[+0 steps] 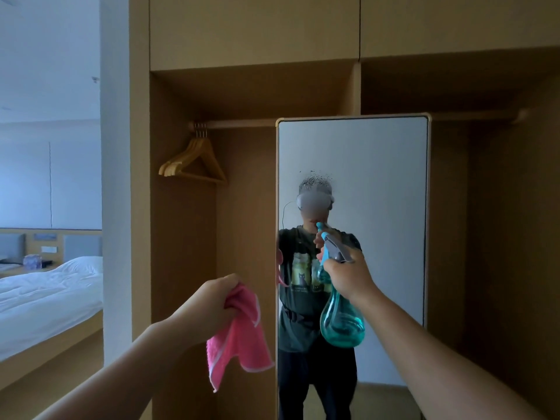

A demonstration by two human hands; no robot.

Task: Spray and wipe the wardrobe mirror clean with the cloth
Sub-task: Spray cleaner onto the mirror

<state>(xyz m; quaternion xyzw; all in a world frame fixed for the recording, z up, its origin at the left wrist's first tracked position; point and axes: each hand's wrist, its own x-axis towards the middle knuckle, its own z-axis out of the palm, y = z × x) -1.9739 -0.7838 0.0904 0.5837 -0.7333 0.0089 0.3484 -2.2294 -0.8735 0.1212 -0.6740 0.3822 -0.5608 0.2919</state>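
Observation:
A tall framed mirror (378, 165) stands inside the open wooden wardrobe (181, 253). A patch of spray droplets (315, 177) speckles the glass near its upper middle. My right hand (348, 277) grips the neck of a teal spray bottle (341, 322), whose nozzle points at the mirror from close range. My left hand (215, 301) holds a bunched pink cloth (239, 338) that hangs down, left of the mirror's edge and apart from the glass. The mirror reflects a person holding both items.
Several wooden hangers (194, 162) hang from the wardrobe rail at the upper left. A bed with white bedding (45, 292) lies at the far left beyond a white wall section (115, 177). The wardrobe's right bay (491, 237) is dark.

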